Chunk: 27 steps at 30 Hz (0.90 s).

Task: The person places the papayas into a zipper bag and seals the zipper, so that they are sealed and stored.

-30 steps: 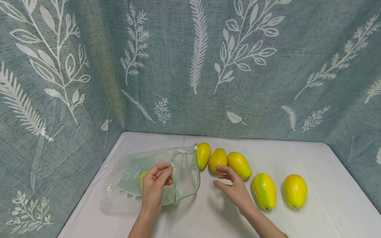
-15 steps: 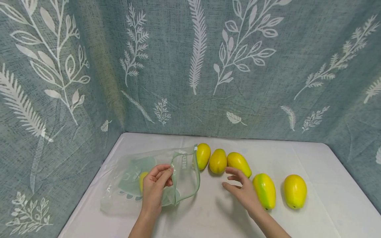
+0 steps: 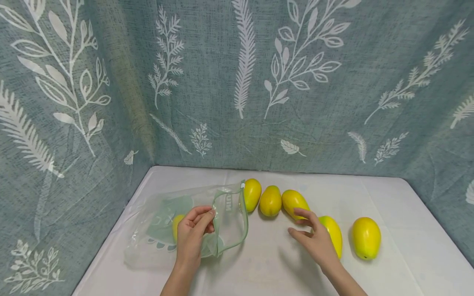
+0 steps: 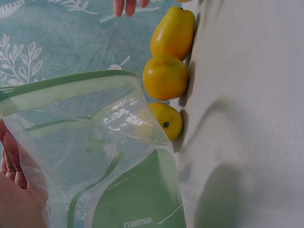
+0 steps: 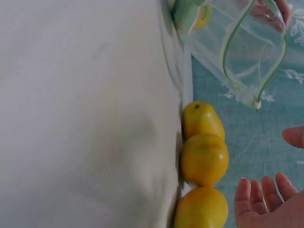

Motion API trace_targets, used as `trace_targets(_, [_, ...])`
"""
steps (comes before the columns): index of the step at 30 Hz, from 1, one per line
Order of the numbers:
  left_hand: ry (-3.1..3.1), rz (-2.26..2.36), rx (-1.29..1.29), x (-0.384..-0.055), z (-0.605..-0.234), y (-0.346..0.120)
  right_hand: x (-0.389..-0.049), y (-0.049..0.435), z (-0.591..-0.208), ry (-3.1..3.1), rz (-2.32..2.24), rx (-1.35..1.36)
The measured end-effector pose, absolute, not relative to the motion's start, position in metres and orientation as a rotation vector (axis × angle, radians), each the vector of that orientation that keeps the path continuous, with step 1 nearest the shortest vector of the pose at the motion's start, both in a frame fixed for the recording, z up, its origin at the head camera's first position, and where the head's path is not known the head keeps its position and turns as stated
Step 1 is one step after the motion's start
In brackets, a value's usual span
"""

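My left hand point(image 3: 191, 236) pinches the rim of a clear zip bag point(image 3: 229, 222) with green edging, whose mouth gapes to the right. Through the plastic a yellow mango point(image 3: 177, 227) shows inside, partly behind the hand. My right hand point(image 3: 314, 240) hovers with fingers apart and nothing between them. Its fingertips overlap the near end of a mango point(image 3: 294, 201) in the head view; whether they touch cannot be told. Behind the hand a yellow-green mango point(image 3: 333, 232) is partly hidden. In the right wrist view the right hand point(image 5: 273, 202) appears with loosely bent fingers.
Two mangoes stand beside the bag's mouth, one point(image 3: 252, 195) partly behind its rim and another point(image 3: 270, 201) next to it. A further mango point(image 3: 366, 238) lies at the right. A patterned blue-green curtain point(image 3: 222, 102) borders the white table point(image 3: 255, 271) at the back and sides.
My right hand has moved to the right, from near the middle mango toward the yellow-green one, holding nothing. My left hand and the bag have stayed in place.
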<state>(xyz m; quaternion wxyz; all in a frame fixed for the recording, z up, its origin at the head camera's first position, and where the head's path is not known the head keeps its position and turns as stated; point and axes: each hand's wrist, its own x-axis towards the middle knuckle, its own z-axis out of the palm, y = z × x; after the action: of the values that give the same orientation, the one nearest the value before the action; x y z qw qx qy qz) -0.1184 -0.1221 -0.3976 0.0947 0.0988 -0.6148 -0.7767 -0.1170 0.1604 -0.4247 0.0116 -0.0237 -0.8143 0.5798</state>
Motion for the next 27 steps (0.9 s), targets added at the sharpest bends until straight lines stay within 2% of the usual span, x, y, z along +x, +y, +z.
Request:
trace_targets(17, [-1.836, -2.299, 0.327, -0.118, -0.397, -0.121, -0.106, 0.198, -0.419, -2.579, 1.595, -0.188])
trace_targets(27, [-1.823, -2.315, 0.321, -0.119, -0.396, -0.120, -0.097, 0.218, -0.424, -2.605, 1.164, -0.133])
